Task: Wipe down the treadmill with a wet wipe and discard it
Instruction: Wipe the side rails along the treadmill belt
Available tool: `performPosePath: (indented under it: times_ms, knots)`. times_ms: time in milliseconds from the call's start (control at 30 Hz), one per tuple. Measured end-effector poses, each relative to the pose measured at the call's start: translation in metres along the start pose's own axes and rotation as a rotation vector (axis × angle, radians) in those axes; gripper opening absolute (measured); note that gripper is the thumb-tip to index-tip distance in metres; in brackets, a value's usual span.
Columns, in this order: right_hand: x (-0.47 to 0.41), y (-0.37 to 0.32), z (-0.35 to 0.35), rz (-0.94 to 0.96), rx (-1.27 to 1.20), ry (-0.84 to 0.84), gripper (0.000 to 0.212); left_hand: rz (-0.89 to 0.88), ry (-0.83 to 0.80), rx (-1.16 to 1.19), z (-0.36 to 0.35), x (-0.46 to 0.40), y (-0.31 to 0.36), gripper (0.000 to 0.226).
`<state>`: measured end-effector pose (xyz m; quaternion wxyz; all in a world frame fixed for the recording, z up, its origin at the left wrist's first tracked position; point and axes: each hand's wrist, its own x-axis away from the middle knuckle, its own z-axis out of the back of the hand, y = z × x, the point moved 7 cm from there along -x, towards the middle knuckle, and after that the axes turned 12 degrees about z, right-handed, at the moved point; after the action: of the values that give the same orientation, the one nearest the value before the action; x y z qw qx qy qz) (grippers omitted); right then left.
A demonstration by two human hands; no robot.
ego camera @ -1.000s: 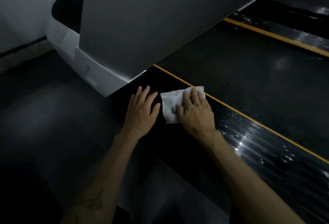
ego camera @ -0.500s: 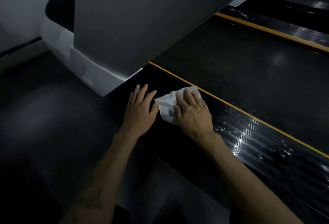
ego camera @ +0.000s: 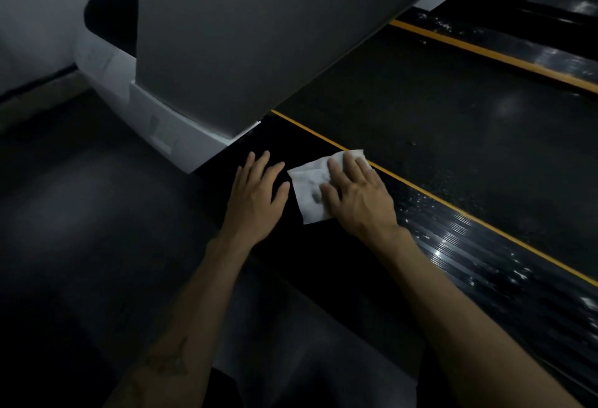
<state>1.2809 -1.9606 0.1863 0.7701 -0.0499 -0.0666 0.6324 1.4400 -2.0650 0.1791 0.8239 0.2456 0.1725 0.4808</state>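
Just beside the grey upright (ego camera: 246, 41), on the treadmill's black side rail (ego camera: 453, 239), the right hand (ego camera: 359, 194) presses the wet wipe (ego camera: 307, 187) flat-fingered, left hand (ego camera: 255, 194) braced open alongside — mid-wipe, next stroke should run down the rail.

Head cam, looks fwd/down, close over treadmill (ego camera: 420, 155).

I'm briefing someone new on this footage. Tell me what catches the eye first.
The white wet wipe stands out against the black side rail, pressed flat under the right hand. The left hand rests flat beside it. A yellow stripe runs along the belt's edge.
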Motion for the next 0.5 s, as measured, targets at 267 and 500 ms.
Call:
performPosePath:
  times_ms: [267,500]
  knots:
    - [0.004,-0.005,-0.008,0.019,-0.025,0.028,0.075,-0.022,0.033,0.013,-0.001,-0.001,0.000,0.047]
    - [0.025,-0.025,-0.007,-0.111,0.036,0.046,0.066,-0.070,0.028,0.007,-0.003,0.001,0.004,0.045]
